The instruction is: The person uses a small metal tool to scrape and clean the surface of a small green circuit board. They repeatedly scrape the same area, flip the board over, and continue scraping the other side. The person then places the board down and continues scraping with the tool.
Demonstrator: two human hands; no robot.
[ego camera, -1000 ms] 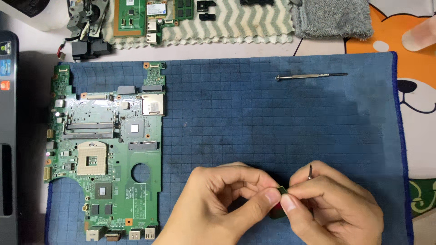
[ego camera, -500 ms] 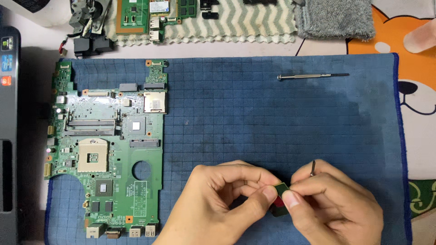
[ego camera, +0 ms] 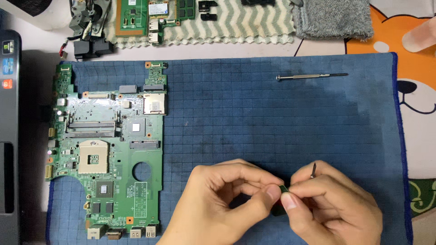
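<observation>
**Ana:** Small dark part [ego camera: 282,189], do you see it? It sits between the two hands, at the near edge of the blue mat [ego camera: 272,122].

**Ben:** Yes. It is very small, dark green or black, and mostly hidden. I cannot tell its exact shape.

**Ana:** How are the fingers?

**Ben:** The left hand [ego camera: 222,204] pinches the part between thumb and forefinger, and the other fingers are curled in. The right hand [ego camera: 331,208] presses its thumb against the same part. Its fingers are closed around a thin metal tool [ego camera: 313,169], and only the tip of the tool shows above the knuckles.

**Ana:** And the mat?

**Ben:** It is dark blue with a grid of small squares, and it looks a little dusty in the middle. A green motherboard [ego camera: 106,149] lies on the left part of the mat, well apart from the hands. A slim screwdriver [ego camera: 311,76] lies near the far edge of the mat.

**Ana:** What is beyond the mat?

**Ben:** Beyond the far edge there is a striped cloth [ego camera: 236,27] with small circuit boards [ego camera: 145,18], and beside it a grey towel [ego camera: 334,20]. To the left of the mat I see a grey laptop case [ego camera: 9,136].
</observation>
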